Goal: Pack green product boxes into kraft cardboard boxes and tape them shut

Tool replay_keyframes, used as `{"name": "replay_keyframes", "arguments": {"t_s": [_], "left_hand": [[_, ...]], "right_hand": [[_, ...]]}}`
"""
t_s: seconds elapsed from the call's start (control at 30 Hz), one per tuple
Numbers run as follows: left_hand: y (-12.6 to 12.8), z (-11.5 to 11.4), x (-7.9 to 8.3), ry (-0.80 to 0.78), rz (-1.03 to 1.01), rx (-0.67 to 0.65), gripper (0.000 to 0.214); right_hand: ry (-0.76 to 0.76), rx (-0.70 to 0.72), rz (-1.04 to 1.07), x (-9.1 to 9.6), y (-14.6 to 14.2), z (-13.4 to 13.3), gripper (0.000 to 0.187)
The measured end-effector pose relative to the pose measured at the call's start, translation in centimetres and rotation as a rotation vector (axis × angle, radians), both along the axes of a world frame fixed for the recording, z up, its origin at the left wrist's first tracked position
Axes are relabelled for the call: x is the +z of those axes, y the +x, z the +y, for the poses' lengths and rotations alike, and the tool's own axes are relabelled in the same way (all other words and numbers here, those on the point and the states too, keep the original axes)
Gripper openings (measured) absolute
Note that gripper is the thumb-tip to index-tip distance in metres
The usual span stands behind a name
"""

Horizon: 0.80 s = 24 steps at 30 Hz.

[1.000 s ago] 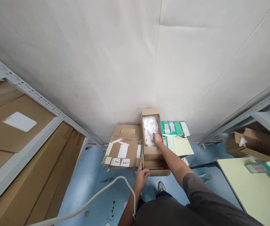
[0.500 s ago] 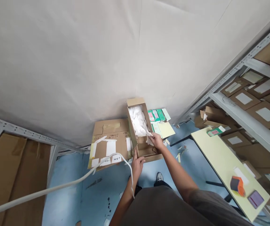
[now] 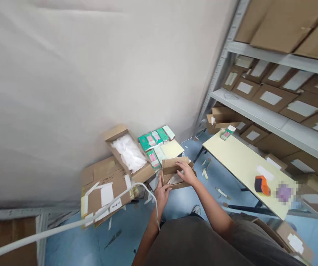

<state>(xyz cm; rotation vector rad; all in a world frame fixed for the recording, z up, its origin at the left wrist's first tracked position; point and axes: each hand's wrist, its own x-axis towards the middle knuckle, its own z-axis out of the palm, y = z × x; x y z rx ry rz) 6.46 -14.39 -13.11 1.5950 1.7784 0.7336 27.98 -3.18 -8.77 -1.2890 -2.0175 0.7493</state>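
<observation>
I hold a small open cardboard box (image 3: 172,170) in front of me, above the blue floor. My left hand (image 3: 163,190) grips its near left corner. My right hand (image 3: 187,172) lies over its right side with the fingers curled on the flap. Something pale and shiny (image 3: 174,179) lies inside it. Just to the left stands a longer open carton (image 3: 144,173) filled with white packets (image 3: 129,152). Behind it lie several green and pink packs (image 3: 153,139) against the wall.
A flattened carton with white labels (image 3: 103,188) lies on the floor at left. A pale yellow table (image 3: 239,159) at right carries an orange tape dispenser (image 3: 262,184) and a green pack (image 3: 226,133). Metal shelving (image 3: 261,114) with labelled cartons fills the right. A white cable (image 3: 64,227) runs from my left wrist.
The view has swung right. My right hand left the white packets, and both hands have brought the small box away from the long carton, toward the right.
</observation>
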Motion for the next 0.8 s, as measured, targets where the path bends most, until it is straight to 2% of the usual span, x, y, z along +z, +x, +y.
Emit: {"name": "replay_keyframes", "arguments": {"t_s": [0.2, 0.33, 0.43, 0.57, 0.7, 0.8], "left_hand": [[11.3, 6.3, 1.0, 0.011, 0.014, -0.173, 0.019], [20.3, 10.8, 1.6, 0.048, 0.027, -0.351, 0.017], [26.9, 13.2, 2.2, 0.054, 0.025, -0.501, 0.018], [33.8, 15.8, 2.8, 0.057, 0.021, -0.647, 0.019], [38.7, 18.6, 2.7, 0.010, 0.009, -0.746, 0.018], [41.9, 21.2, 1.9, -0.014, -0.024, -0.791, 0.017]], "right_hand": [[0.054, -0.231, 0.051, 1.4, 15.2, 0.6, 0.051], [0.054, -0.474, 0.062, 1.3, 25.5, -1.5, 0.053], [0.095, -0.670, 0.071, 0.8, 31.7, -3.5, 0.055], [0.105, -0.861, 0.071, -0.2, 37.0, -5.2, 0.057], [0.089, -0.953, 0.082, -0.9, 40.2, -5.5, 0.055], [0.065, -1.006, 0.059, -1.3, 42.3, -5.0, 0.055]]}}
